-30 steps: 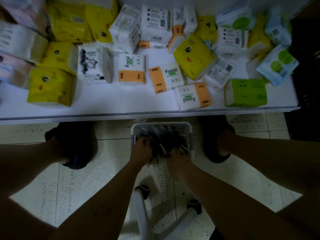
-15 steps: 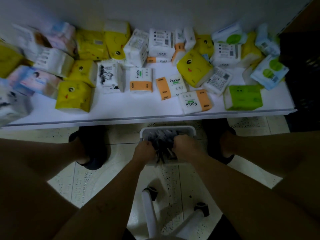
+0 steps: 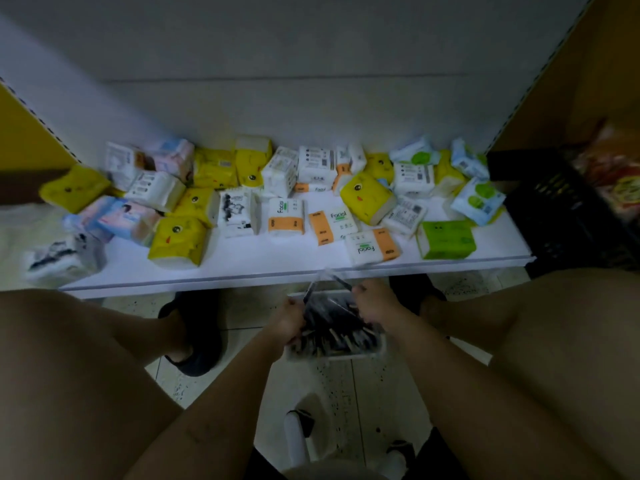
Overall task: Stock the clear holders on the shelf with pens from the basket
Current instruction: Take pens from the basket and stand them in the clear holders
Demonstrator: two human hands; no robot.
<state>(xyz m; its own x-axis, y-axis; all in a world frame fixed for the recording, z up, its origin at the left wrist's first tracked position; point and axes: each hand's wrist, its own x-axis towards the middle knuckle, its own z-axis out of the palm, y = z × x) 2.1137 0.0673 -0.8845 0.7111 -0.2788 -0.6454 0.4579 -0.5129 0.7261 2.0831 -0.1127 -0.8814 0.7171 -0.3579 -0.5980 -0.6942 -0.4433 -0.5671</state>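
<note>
A white basket [image 3: 346,355] full of dark pens [image 3: 341,332] stands on the floor between my feet, just below the shelf's front edge. My left hand [image 3: 289,320] is over the basket's left side and grips a pen whose tip sticks up. Over the basket's right side, my right hand [image 3: 375,304] grips another pen that points up and left. Both pens are blurred. No clear holders are in view.
The low white shelf [image 3: 277,268] holds several tissue packs, yellow, white, orange and green [image 3: 445,239]. A black crate [image 3: 557,209] stands to the right. My knees flank the basket; a white stool base [image 3: 301,441] sits below.
The view has tilted up, showing the wall behind the shelf. Both hands have risen out of the pile, each with a pen lifted above the basket.
</note>
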